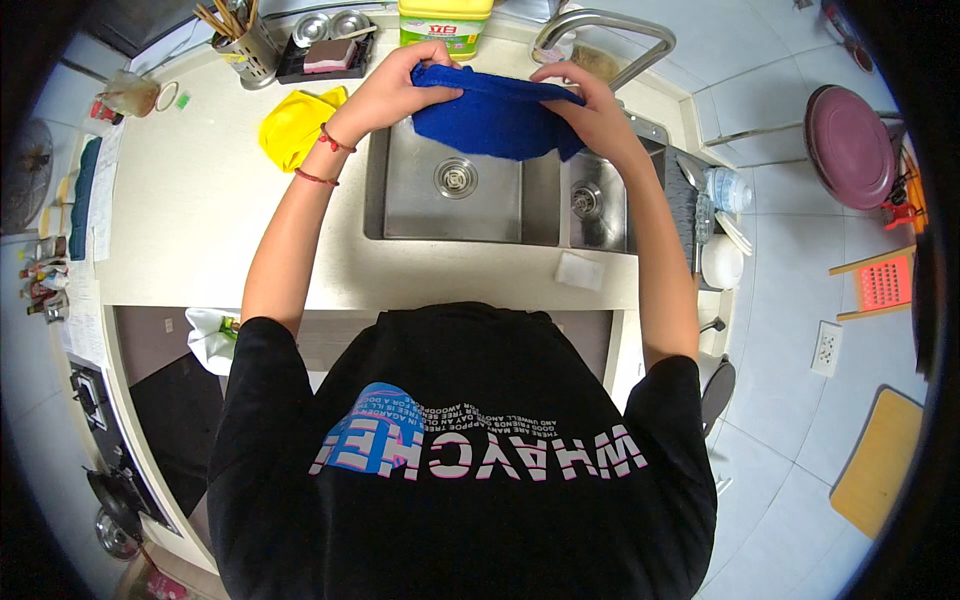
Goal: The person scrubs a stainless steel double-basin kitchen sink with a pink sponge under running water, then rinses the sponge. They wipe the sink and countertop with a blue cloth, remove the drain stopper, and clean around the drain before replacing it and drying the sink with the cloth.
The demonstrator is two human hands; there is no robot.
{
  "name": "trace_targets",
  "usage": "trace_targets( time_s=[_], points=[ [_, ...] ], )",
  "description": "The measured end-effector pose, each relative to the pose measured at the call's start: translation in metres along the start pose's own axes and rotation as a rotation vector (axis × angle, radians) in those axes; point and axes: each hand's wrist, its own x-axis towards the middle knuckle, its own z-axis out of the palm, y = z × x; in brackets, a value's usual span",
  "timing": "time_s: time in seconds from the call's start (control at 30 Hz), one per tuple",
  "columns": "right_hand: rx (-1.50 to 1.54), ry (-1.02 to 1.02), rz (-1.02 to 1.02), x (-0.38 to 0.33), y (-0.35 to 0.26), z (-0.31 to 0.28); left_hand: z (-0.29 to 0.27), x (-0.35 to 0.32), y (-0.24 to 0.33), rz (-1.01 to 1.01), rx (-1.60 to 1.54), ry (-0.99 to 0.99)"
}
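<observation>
A dark blue cloth (490,115) hangs stretched between my two hands over the far part of the steel sink (540,200). My left hand (400,92) pinches its left upper corner, thumb in front and fingers behind. At the other end my right hand (592,108) grips the right upper corner. The lower edge of the cloth droops loosely above the larger basin. On the counter beside my left wrist lies a crumpled yellow cloth (300,128).
A yellow-green container (443,28) and the faucet (610,22) stand behind the sink. At the back left are a utensil holder (243,52) with chopsticks and a black tray with a sponge (330,56). A white sponge (580,271) lies at the sink's front edge.
</observation>
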Motion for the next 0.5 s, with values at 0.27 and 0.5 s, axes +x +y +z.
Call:
trace_targets(
  time_s=[0.27, 0.5],
  points=[
    [-0.445, -0.039, -0.044, -0.008, 0.017, 0.004, -0.009, -0.015, -0.008, 0.094, 0.280, -0.032],
    [-0.498, -0.028, -0.070, -0.008, 0.040, -0.007, -0.026, -0.012, -0.015, -0.118, 0.239, -0.222]
  ],
)
